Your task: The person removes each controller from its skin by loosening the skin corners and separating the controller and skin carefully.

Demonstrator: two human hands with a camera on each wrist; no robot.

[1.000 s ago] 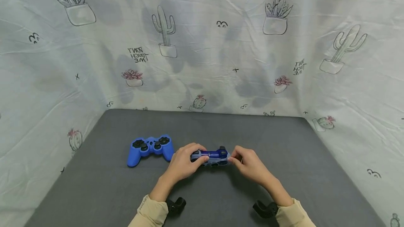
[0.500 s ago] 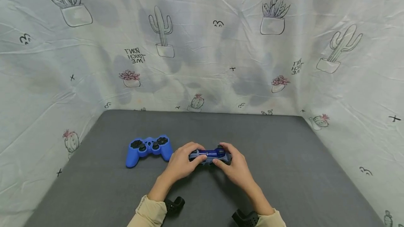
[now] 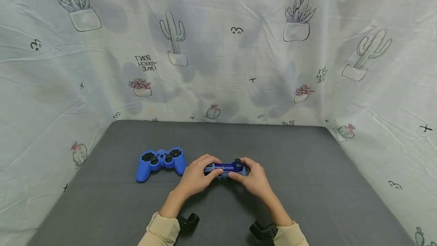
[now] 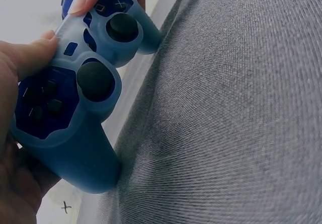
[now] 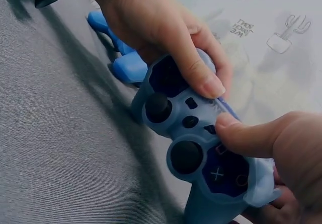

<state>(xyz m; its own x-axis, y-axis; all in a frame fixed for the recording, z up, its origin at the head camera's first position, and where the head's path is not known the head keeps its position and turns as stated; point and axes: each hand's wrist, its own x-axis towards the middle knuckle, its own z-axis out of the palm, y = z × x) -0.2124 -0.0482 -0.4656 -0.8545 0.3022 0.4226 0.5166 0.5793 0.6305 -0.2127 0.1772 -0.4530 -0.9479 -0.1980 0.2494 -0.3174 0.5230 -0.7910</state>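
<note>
A dark blue game controller [image 3: 229, 167] in a translucent pale blue silicone sleeve [image 5: 187, 110] is held on edge, its back edge facing up. My left hand [image 3: 197, 174] grips one end, thumb along the near face and fingers behind. The other end is held by my right hand [image 3: 253, 179], its thumb pressing near the square button. In the right wrist view, a flap of sleeve [image 5: 261, 189] stands loose at the right shoulder corner. Both grips point down, and in the left wrist view the left grip [image 4: 93, 168] meets the grey cloth.
A second game controller [image 3: 161, 161], in an opaque blue sleeve, lies face up left of my hands. Grey cloth covers the table [image 3: 218, 139]. A pale cactus-print curtain [image 3: 218, 48] encloses the back and sides.
My right hand has moved left from pinching the sleeve's outer edge to gripping the controller's right end. My left hand keeps its hold in about the same place.
</note>
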